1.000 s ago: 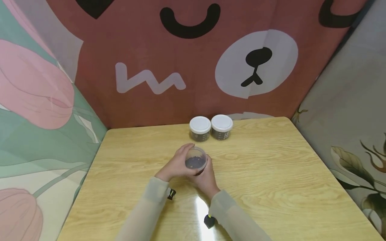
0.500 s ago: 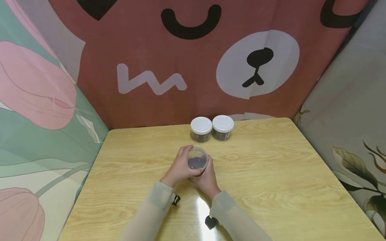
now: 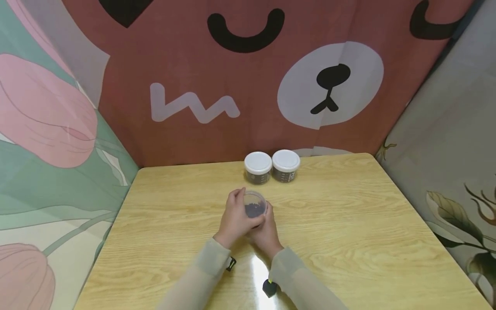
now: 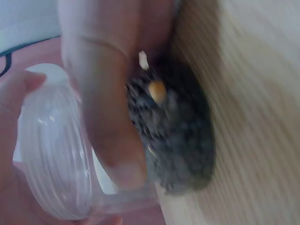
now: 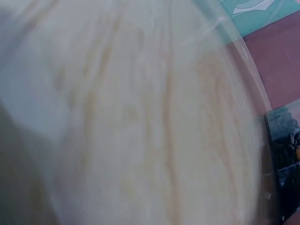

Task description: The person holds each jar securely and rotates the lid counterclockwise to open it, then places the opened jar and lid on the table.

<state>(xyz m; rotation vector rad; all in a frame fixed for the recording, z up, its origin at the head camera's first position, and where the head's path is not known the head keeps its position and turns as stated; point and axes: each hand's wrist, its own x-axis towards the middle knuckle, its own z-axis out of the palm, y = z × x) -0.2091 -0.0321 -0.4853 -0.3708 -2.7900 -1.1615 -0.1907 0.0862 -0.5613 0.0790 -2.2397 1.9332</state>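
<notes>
A clear plastic jar, partly filled with dark bits and a few pale or orange pieces, is between both hands near the table's middle. My left hand holds it from the left and above, fingers over the far rim and thumb along the near side. From the right and below, my right hand grips it; most of those fingers are hidden. In the left wrist view, a blurred thumb crosses in front of the dark contents. A clear ridged round part lies beyond that thumb; whether it is a separate piece I cannot tell.
Behind the hands, two white-lidded jars with dark contents stand side by side near the back edge of the wood-grain table. Patterned cloths hang close behind and on both sides. The right wrist view is mostly blurred tabletop.
My left hand has turned around the jar; its wrist has swung to the right and toward the body. The jar and my right hand stay nearly where they were.
</notes>
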